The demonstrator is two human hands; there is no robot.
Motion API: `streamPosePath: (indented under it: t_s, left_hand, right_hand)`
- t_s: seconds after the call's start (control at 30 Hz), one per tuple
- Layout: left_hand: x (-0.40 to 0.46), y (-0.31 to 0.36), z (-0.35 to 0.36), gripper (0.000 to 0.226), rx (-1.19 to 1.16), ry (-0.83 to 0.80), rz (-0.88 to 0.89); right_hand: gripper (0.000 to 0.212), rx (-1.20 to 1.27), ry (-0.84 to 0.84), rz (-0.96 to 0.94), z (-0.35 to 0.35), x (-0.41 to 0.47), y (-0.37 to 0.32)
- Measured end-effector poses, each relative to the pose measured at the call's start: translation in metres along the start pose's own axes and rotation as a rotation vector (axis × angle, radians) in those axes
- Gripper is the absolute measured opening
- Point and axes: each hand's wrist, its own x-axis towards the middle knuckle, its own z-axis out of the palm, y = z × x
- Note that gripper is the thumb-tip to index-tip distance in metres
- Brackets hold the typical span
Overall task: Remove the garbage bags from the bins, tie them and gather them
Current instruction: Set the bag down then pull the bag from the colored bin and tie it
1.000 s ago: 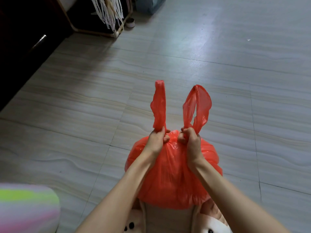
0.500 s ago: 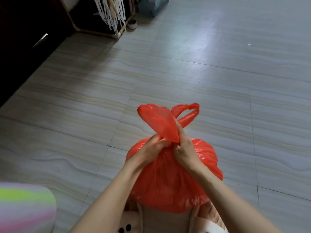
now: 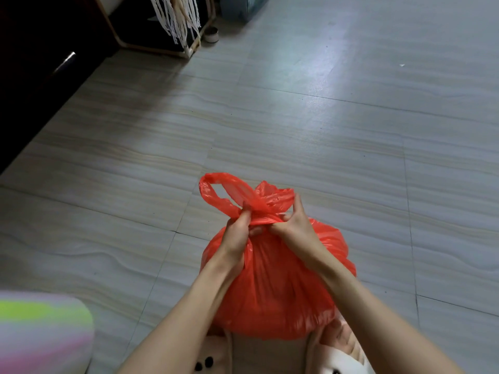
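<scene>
A full red plastic garbage bag (image 3: 278,287) stands on the tiled floor right in front of me. Its two handle loops (image 3: 243,195) are crossed over each other at the top, one loop lying out to the left, the other bunched to the right. My left hand (image 3: 239,233) pinches the crossed plastic at the neck from the left. My right hand (image 3: 297,225) grips the neck from the right, its fingers partly spread over the bunched handle. No bin is in view.
A blurred pastel striped object (image 3: 40,333) sits at the bottom left. Dark furniture (image 3: 35,66) lines the left edge. A wooden frame with hanging white strands (image 3: 175,20) and a small round tin (image 3: 211,34) stand at the far top. My slippered feet (image 3: 337,354) are under the bag.
The two handles stood upright and apart a second ago. I have since crossed them and pulled them down into a flat twist at the bag's neck.
</scene>
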Motion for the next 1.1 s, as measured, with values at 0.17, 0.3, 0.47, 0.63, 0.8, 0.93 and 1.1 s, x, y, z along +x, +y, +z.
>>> streamPosePath:
  t_s: [0.17,0.3,0.47,0.63,0.8,0.93,1.1]
  left_hand:
    - [-0.002,0.004,-0.01,0.065,0.014,-0.201,-0.048]
    - [0.001,0.009,-0.012,0.054,0.022,-0.199,-0.118]
    - [0.005,0.011,-0.013,0.048,-0.033,-0.214,-0.218]
    - [0.002,0.013,-0.023,0.051,-0.14,-0.38,-0.281]
    - [-0.003,0.015,-0.027,0.059,-0.214,-0.281,-0.236]
    - [-0.005,0.015,-0.023,0.065,-0.127,-0.251,-0.165]
    - [-0.011,0.009,-0.029,0.054,0.018,-0.296,-0.05]
  right_hand:
    - [0.055,0.155,-0.238,0.162,-0.015,0.0,-0.007]
    - [0.057,0.384,-0.406,0.189,-0.024,-0.003,-0.006]
    - [0.034,0.437,-0.433,0.185,-0.024,-0.008,-0.002]
    - [0.048,-0.001,-0.315,0.046,-0.019,-0.011,-0.002]
    - [0.023,-0.339,-0.237,-0.146,-0.013,-0.014,-0.009]
    - [0.023,-0.376,-0.236,-0.159,-0.012,-0.015,-0.007]
    - [0.032,-0.465,-0.127,-0.14,-0.008,-0.012,-0.003]
